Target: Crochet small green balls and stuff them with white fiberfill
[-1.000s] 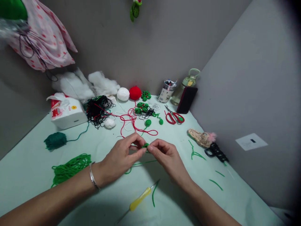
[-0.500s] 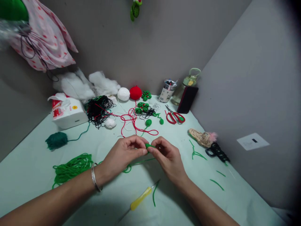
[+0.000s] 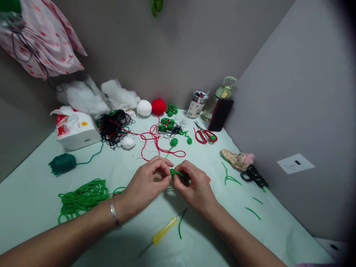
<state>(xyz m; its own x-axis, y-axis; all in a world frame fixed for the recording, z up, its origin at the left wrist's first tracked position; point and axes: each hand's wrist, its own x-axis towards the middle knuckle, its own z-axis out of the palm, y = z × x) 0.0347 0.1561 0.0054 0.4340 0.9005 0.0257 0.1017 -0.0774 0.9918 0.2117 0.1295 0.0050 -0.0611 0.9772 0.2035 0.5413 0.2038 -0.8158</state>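
Observation:
Between my fingertips, over the middle of the table, is a small green yarn piece (image 3: 172, 172). My left hand (image 3: 150, 176) is closed in a pinch at its left side, with a silver bracelet on the wrist. My right hand (image 3: 194, 183) pinches the piece and its green strand from the right; a bit of orange shows behind that hand. A green skein (image 3: 83, 196) lies left of my left forearm. Nearer to me, between my forearms, rests a yellow-handled crochet hook (image 3: 164, 230) beside a short green yarn scrap (image 3: 180, 226).
Red scissors (image 3: 205, 134), a pen cup (image 3: 195, 105), a bottle and a phone (image 3: 220, 115) stand or lie at the back right. Yarn balls, tangled red and black yarn (image 3: 114, 128), stuffing and a tissue box (image 3: 76, 131) are at the back left. Green scraps lie at right.
The camera view has shifted slightly. My fingers have moved on the green piece, and more of it and its strand now shows by my right hand. Orange has appeared behind that hand.

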